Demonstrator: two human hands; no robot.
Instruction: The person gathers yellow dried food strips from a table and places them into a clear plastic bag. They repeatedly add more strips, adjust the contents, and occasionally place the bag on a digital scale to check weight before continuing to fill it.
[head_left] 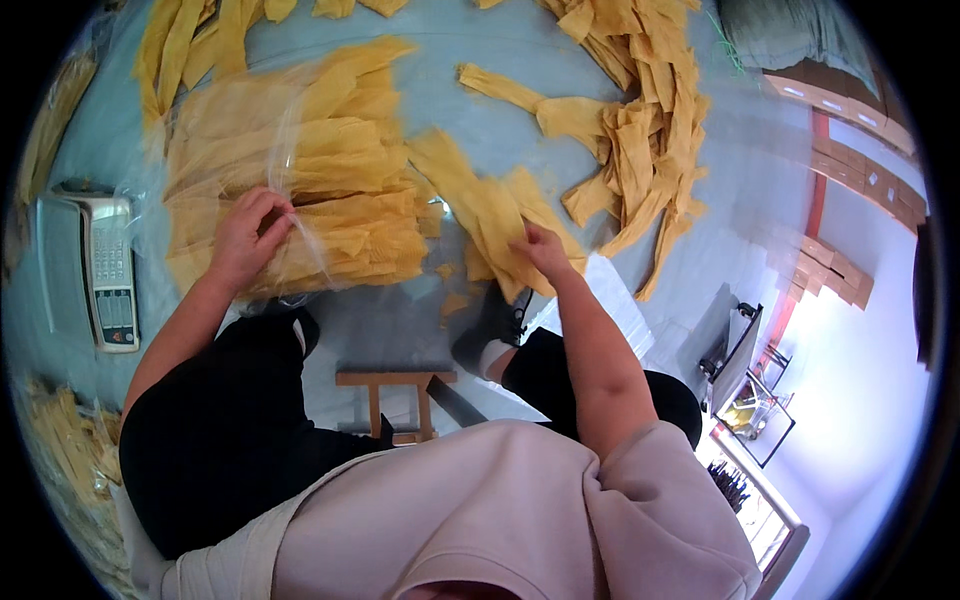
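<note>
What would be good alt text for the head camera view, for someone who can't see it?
A person's right hand holds crinkled yellow strips while the left hand pinches the edge of a clear plastic bag partly covering a bundle of others. A loose pile lies at upper right, a scale at far left.

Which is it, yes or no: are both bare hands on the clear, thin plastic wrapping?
No: the left hand pinches the clear, thin plastic wrapping, but the right hand holds wrinkled, flat yellow strips beside it.

gap of pale floor [500, 140] between yellow stack [345, 140] and heap [655, 130], one strip [500, 88] partly across
</note>
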